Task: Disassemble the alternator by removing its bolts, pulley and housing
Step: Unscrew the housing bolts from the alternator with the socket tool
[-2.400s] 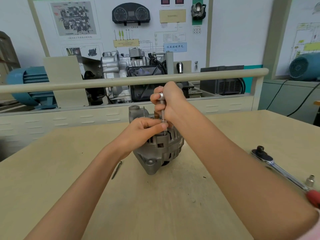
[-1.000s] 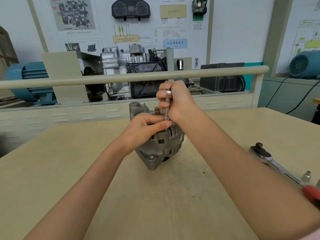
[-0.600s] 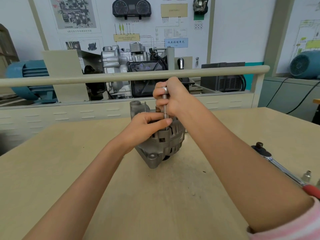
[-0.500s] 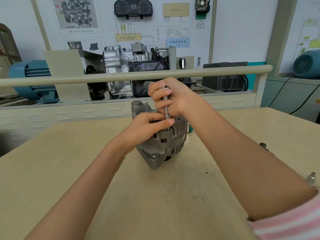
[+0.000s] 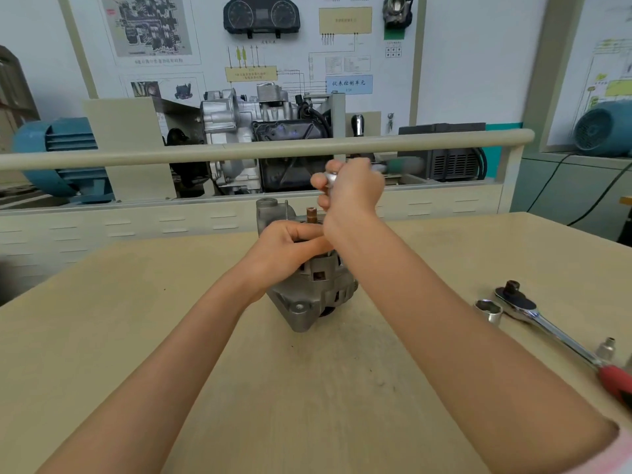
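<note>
The alternator [image 5: 313, 285] stands at the centre of the frame on the tabletop [image 5: 102, 336]. Its grey cast-metal body, ribbed and vented, looks heavy and rigid; gripping the housing rim seems safest. The left hand [image 5: 287, 248] curls over its top, steadying it. Above, the right hand [image 5: 352, 193] is closed round a slim metal tool [image 5: 331, 177], blurred, likely slippery.

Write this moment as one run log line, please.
left hand: holds alternator | right hand: grips metal tool | ratchet: on table
</note>
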`<move>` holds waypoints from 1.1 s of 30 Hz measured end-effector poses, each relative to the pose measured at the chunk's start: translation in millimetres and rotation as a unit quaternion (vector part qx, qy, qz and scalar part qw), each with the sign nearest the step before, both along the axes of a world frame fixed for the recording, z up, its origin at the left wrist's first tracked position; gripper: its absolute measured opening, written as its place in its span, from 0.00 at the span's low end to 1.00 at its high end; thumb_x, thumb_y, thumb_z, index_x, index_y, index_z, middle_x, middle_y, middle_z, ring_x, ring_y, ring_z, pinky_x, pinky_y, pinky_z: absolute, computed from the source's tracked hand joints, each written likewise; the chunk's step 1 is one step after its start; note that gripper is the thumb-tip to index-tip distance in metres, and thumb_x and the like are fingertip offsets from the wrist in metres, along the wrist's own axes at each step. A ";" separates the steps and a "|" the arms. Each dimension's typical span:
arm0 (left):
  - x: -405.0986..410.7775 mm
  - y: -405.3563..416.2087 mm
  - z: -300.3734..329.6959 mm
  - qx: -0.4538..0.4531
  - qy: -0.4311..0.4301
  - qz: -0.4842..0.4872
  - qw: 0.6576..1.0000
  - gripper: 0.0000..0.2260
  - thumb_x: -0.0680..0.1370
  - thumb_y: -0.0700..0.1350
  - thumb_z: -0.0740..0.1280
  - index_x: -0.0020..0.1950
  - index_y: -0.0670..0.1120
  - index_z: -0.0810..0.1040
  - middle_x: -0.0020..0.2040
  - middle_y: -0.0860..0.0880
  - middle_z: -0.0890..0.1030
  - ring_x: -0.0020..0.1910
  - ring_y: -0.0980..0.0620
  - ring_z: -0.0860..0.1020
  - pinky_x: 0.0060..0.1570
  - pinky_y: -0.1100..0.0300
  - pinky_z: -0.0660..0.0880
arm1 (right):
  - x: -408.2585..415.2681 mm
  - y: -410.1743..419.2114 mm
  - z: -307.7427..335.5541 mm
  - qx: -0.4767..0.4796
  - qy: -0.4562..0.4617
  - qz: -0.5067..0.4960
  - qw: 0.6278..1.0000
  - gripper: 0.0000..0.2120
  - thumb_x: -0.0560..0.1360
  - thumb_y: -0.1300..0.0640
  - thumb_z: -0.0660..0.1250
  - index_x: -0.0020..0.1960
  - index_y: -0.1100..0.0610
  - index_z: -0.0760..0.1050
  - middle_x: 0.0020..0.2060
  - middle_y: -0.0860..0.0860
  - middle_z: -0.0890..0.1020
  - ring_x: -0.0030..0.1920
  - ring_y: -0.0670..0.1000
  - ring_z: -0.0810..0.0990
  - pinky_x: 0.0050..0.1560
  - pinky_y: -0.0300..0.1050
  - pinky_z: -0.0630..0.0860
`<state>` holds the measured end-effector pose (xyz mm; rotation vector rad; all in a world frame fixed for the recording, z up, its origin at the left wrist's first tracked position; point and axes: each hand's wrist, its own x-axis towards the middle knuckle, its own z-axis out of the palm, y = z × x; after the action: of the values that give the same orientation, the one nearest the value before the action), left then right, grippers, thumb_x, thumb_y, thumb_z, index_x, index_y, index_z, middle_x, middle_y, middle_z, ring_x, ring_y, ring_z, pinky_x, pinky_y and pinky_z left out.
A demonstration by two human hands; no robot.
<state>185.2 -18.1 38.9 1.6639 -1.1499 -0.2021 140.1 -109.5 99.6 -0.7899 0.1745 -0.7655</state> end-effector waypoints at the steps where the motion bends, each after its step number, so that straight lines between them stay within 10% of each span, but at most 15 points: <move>1: 0.4 -0.3 -0.4 0.002 -0.002 0.001 1.000 0.18 0.77 0.40 0.67 0.33 0.59 0.84 0.36 0.57 0.85 0.38 0.63 0.82 0.37 0.71 0.75 | 1.3 4.5 -1.3 -0.001 -0.016 -0.056 0.998 0.10 0.83 0.59 0.46 0.47 0.59 0.64 0.29 0.51 0.69 0.21 0.47 0.65 0.15 0.33 0.57; 9: 3.9 -2.3 0.6 0.013 0.014 0.020 1.000 0.10 0.77 0.49 0.69 0.50 0.43 0.84 0.48 0.44 0.84 0.49 0.47 0.82 0.49 0.61 0.76 | 5.4 -11.6 9.4 -0.078 0.111 0.200 0.970 0.17 0.77 0.65 0.45 0.32 0.55 0.62 0.20 0.46 0.66 0.15 0.42 0.61 0.14 0.33 0.49; 14: 5.0 -0.3 1.3 0.023 0.005 0.011 1.000 0.19 0.75 0.53 0.69 0.53 0.38 0.82 0.53 0.38 0.82 0.54 0.43 0.80 0.59 0.49 0.74 | 13.2 -29.3 12.1 -0.088 0.139 0.475 0.864 0.15 0.80 0.59 0.48 0.38 0.57 0.67 0.19 0.46 0.68 0.14 0.43 0.64 0.16 0.32 0.50; 18: 5.2 0.3 0.3 0.005 0.010 -0.003 1.000 0.08 0.75 0.48 0.70 0.49 0.47 0.86 0.49 0.48 0.85 0.52 0.51 0.81 0.52 0.63 0.76 | 14.8 -38.1 5.5 0.036 0.115 0.627 0.770 0.19 0.81 0.54 0.48 0.42 0.65 0.70 0.24 0.46 0.67 0.17 0.46 0.63 0.21 0.30 0.49; 24: 4.4 2.2 -0.3 -0.006 0.000 0.002 1.000 0.18 0.71 0.53 0.70 0.48 0.39 0.85 0.48 0.36 0.82 0.46 0.47 0.80 0.51 0.54 0.75 | 2.3 -11.4 2.6 0.008 0.037 0.274 0.961 0.13 0.76 0.65 0.51 0.34 0.56 0.65 0.21 0.46 0.68 0.15 0.42 0.65 0.14 0.31 0.52; 27: 9.6 0.8 -3.2 -0.003 -0.008 0.008 1.000 0.13 0.76 0.42 0.68 0.36 0.56 0.86 0.37 0.55 0.85 0.38 0.61 0.81 0.40 0.70 0.75 | 3.1 9.2 -3.7 -0.007 -0.024 -0.030 0.999 0.13 0.83 0.60 0.46 0.41 0.55 0.62 0.28 0.51 0.70 0.21 0.47 0.67 0.16 0.32 0.58; 33: 7.8 0.5 -1.7 0.008 -0.004 0.018 1.000 0.07 0.77 0.46 0.68 0.46 0.46 0.85 0.44 0.47 0.85 0.45 0.50 0.83 0.44 0.63 0.77 | 3.3 -1.9 3.0 -0.006 0.037 0.090 0.995 0.13 0.79 0.63 0.46 0.39 0.57 0.64 0.24 0.47 0.68 0.16 0.44 0.64 0.15 0.34 0.52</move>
<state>193.0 -17.6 37.2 1.6999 -1.1260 -0.1839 143.4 -111.4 102.6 -0.8345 0.1623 -0.5673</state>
